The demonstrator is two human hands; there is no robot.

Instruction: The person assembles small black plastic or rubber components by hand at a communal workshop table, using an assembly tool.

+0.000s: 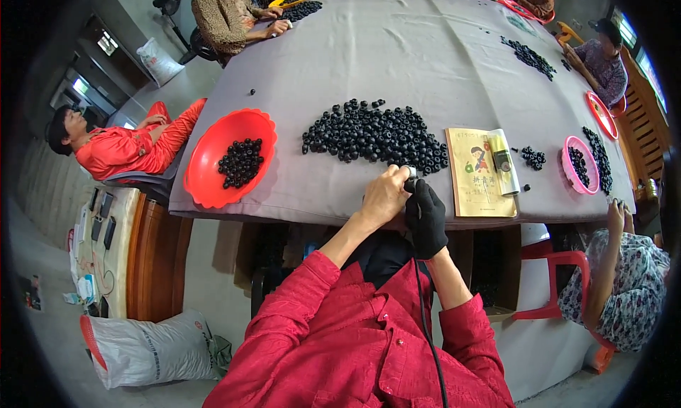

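Close to the table's front edge, my two hands meet with their fingertips together. My bare left hand (385, 195) is closed in a pinch, and something small and white shows at its fingertips. My right hand (426, 220) wears a black glove, its fingers curled in against the left. Whatever lies between them is too small and dark to tell from the glove. Just beyond is a broad pile of small black round pieces with holes (376, 135). On the left, a red scalloped bowl (201, 160) holds more such pieces.
Right of the pile lie a yellow booklet (464, 195) and a clear-and-yellow tube-like packet (505, 163). A pink basket (567, 156) with black pieces stands farther right. Several people sit around the grey cloth-covered table (397, 60). A dark cord (428, 316) runs down my front.
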